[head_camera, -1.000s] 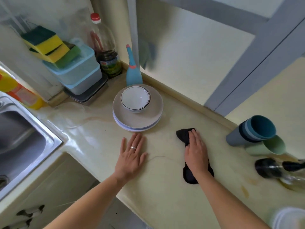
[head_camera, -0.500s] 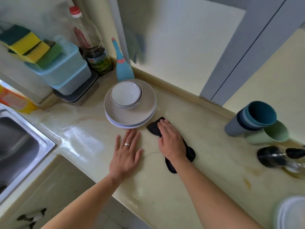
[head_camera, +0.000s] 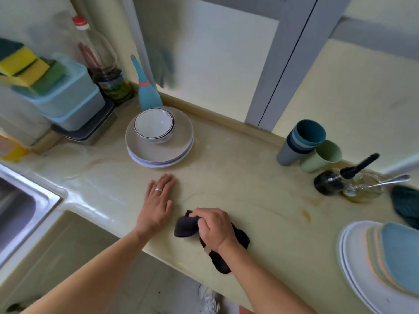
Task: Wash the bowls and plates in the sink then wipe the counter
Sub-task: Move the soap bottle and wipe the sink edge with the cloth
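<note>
1. The cloth (head_camera: 188, 226) (dark, bunched) lies on the worktop (head_camera: 249, 189) near its front edge, partly under the right hand (head_camera: 214, 228).
2. That hand's grip is curled round the cloth, fingers bent over its left end; the rest trails out past the wrist.
3. The left hand (head_camera: 158, 203) lies flat on the worktop just left of the cloth, fingers straight and together, a ring on one, holding nothing.
4. Behind the left hand, apart from it, stands a stack of plates (head_camera: 159, 150) with a bowl (head_camera: 154, 125) on top (white, dark rim line).
5. A blue bottle (head_camera: 146, 91) stands just behind the plates at the wall.
6. The sink (head_camera: 20, 207) sits at the far left, with tubs (head_camera: 68, 98) behind it carrying sponges (head_camera: 27, 66).
7. To the right, well apart from the hands, are nested cups (head_camera: 303, 141), a glass jar (head_camera: 362, 186) with a spoon in it, and more plates (head_camera: 362, 264) at the edge.
</note>
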